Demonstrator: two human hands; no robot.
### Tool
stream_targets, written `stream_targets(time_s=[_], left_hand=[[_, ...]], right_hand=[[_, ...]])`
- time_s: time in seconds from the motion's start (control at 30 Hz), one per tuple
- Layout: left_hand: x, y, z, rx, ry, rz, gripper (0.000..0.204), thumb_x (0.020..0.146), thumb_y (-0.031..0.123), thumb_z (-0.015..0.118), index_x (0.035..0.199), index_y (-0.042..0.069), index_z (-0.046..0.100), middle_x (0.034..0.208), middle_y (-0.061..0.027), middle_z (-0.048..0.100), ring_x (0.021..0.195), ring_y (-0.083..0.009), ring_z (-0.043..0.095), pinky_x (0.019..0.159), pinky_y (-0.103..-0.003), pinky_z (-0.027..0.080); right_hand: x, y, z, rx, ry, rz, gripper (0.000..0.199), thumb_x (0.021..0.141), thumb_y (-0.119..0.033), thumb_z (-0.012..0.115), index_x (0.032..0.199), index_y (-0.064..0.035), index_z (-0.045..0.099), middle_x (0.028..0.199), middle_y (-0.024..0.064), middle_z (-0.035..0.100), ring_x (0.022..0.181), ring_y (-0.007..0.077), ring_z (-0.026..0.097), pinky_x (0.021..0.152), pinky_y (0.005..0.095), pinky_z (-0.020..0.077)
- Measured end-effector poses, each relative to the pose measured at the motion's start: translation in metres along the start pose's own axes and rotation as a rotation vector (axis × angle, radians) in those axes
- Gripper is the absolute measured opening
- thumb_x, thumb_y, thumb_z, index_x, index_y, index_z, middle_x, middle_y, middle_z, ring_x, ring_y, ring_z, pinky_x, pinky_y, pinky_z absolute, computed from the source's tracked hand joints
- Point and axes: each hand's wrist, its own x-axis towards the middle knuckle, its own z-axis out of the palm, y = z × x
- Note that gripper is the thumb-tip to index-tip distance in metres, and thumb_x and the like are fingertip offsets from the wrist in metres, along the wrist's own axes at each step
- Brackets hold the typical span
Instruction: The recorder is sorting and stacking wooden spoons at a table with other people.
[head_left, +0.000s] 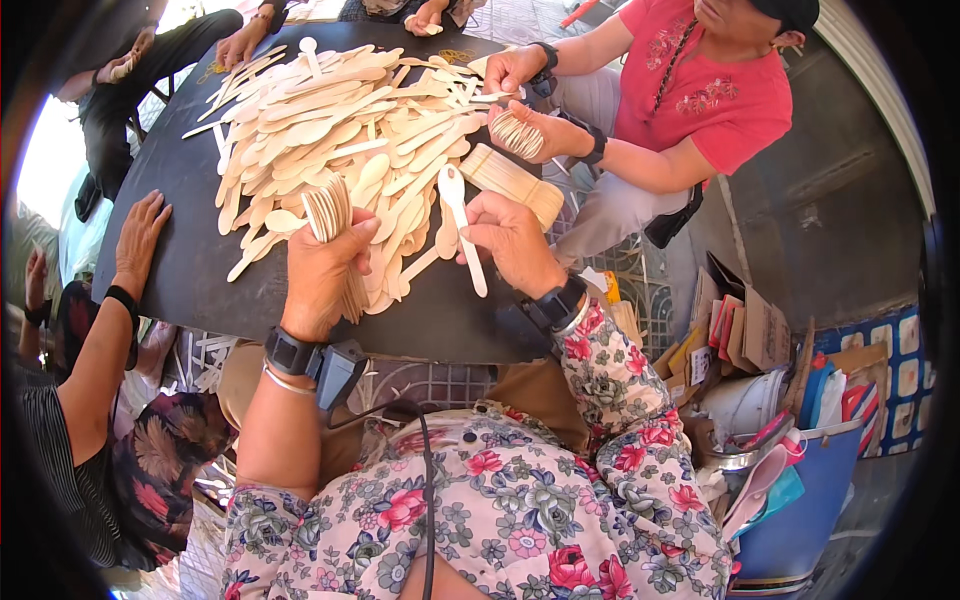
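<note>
My left hand [318, 275] is closed around an upright stack of wooden spoons [329, 210], their rounded ends fanned at the top. In the fingers of my right hand [513, 243] is a single wooden spoon [460, 215], bowl end up, with a small dark mark on the bowl. Both hands are above the near side of a dark table [165, 260]. Beyond them spreads a big loose heap of wooden spoons [320, 125]. A neat bundle of stacked wooden pieces [515, 185] lies just past my right hand.
Across to the right, a person in a red shirt [720, 90] holds another spoon stack [516, 135]. At the left a co-worker's hand [143, 235] rests on the table edge; more people sit at the far side. Cardboard boxes [755, 330] and a blue bin [805, 510] stand right.
</note>
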Motion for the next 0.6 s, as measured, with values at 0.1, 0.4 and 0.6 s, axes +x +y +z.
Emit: stream_targets(time_s=[0.1, 0.4, 0.6], left_hand=[[-0.002, 0.000, 0.017, -0.070, -0.023, -0.040, 0.018, 0.084, 0.011, 0.071, 0.096, -0.001, 0.064, 0.065, -0.0009, 0.056, 0.053, -0.0095, 0.051, 0.051, -0.023, 0.040], [-0.015, -0.010, 0.023, -0.113, -0.084, 0.032, 0.015, 0.084, 0.007, 0.072, 0.094, -0.001, 0.064, 0.068, -0.0017, 0.061, 0.053, -0.0078, 0.053, 0.049, -0.022, 0.043], [-0.026, -0.005, 0.027, 0.055, -0.215, 0.065, 0.011, 0.085, 0.005, 0.071, 0.093, 0.001, 0.065, 0.072, -0.0015, 0.064, 0.057, -0.0063, 0.055, 0.050, -0.021, 0.043]], right_hand=[[-0.021, -0.015, 0.011, 0.055, -0.132, 0.100, 0.009, 0.088, -0.010, 0.060, 0.090, -0.0016, 0.057, 0.076, 0.0066, 0.061, 0.059, 0.0113, 0.062, 0.048, 0.0226, 0.0485], [-0.037, -0.012, 0.043, 0.052, -0.011, -0.042, 0.014, 0.094, -0.016, 0.060, 0.091, -0.0029, 0.060, 0.072, 0.0013, 0.059, 0.055, 0.0052, 0.053, 0.046, 0.0193, 0.0418], [-0.037, -0.024, 0.050, 0.129, 0.090, -0.064, 0.025, 0.093, -0.025, 0.063, 0.082, -0.0024, 0.062, 0.064, 0.0011, 0.057, 0.048, 0.0047, 0.048, 0.042, 0.0199, 0.0363]])
